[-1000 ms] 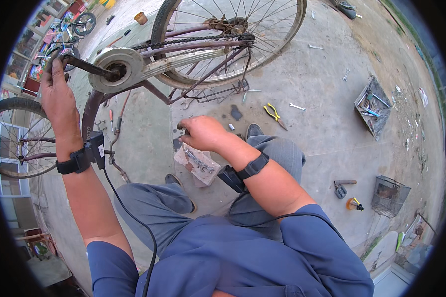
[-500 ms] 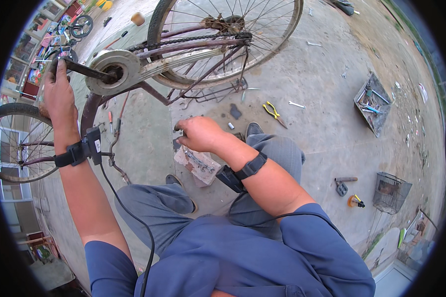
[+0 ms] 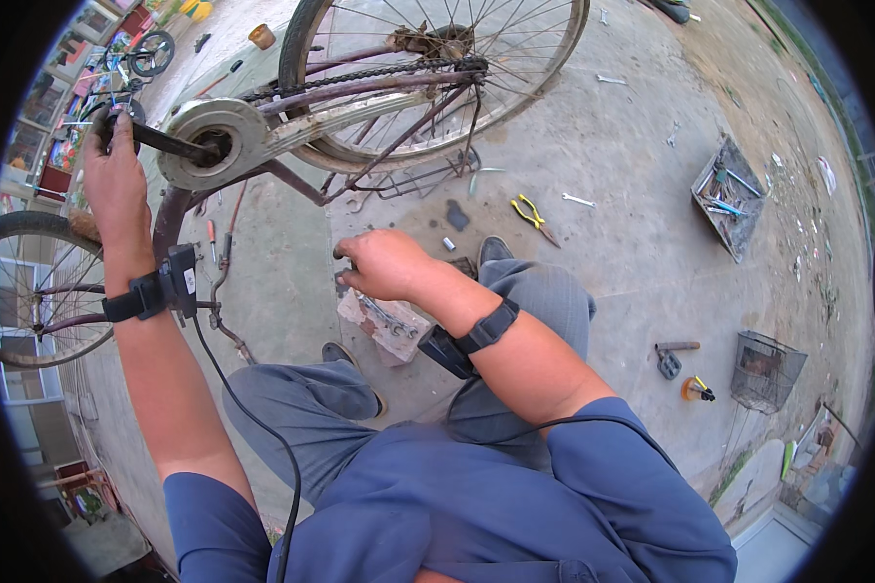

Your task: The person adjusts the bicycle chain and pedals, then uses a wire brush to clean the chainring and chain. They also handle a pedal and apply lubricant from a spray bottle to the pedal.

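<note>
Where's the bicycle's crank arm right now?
In the head view's upper left, the crank arm runs from the left hand to the grey disc's centre.

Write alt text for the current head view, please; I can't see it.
A person's left hand grips the end of a bicycle's crank, while the right hand, fingers loosely curled, hangs near a block. Pliers and a tray of tools sit on the concrete to the right.
</note>
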Demonstrator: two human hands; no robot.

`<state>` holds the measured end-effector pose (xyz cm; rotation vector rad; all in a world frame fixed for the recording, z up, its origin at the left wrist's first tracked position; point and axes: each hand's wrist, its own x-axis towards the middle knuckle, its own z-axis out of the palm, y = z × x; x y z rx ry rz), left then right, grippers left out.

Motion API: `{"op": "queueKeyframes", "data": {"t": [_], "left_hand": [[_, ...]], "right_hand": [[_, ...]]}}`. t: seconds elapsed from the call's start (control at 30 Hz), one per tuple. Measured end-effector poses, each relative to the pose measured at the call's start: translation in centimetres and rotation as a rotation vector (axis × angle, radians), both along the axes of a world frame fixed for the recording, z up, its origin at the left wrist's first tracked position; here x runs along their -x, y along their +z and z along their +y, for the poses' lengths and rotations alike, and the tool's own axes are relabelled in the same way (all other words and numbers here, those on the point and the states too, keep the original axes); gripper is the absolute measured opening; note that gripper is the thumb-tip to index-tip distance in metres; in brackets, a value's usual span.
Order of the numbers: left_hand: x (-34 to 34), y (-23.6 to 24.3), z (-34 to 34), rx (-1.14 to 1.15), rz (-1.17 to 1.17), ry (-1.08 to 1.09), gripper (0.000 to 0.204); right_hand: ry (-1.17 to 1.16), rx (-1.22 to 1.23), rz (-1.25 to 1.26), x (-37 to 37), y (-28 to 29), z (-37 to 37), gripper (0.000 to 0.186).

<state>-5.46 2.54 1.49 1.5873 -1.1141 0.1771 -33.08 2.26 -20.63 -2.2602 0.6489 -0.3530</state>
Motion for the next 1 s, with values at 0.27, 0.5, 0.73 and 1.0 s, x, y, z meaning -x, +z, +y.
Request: {"op": "queueKeyframes", "data": {"t": [0.27, 0.5, 0.73, 1.0], "left_hand": [[0.4, -0.2, -0.7, -0.019, -0.123, 0.024, 0.038], [1.6, 0.1, -1.0, -0.109, -0.215, 0.108, 0.044], [2.0, -0.1, -1.9, -0.125, -0.335, 0.153, 0.046], [2.8, -0.5, -2.7, -0.094, -0.389, 0.130, 0.045]], "right_hand": [[0.003, 0.007, -0.007, -0.3, -0.1, 0.2, 0.038], [0.009, 0.000, 0.026, -0.4, 0.0, 0.3, 0.037], [0.010, 0.042, 0.006, -0.5, -0.4, 0.3, 0.038], [0.015, 0.045, 0.018, -0.5, -0.1, 0.5, 0.036]]}}
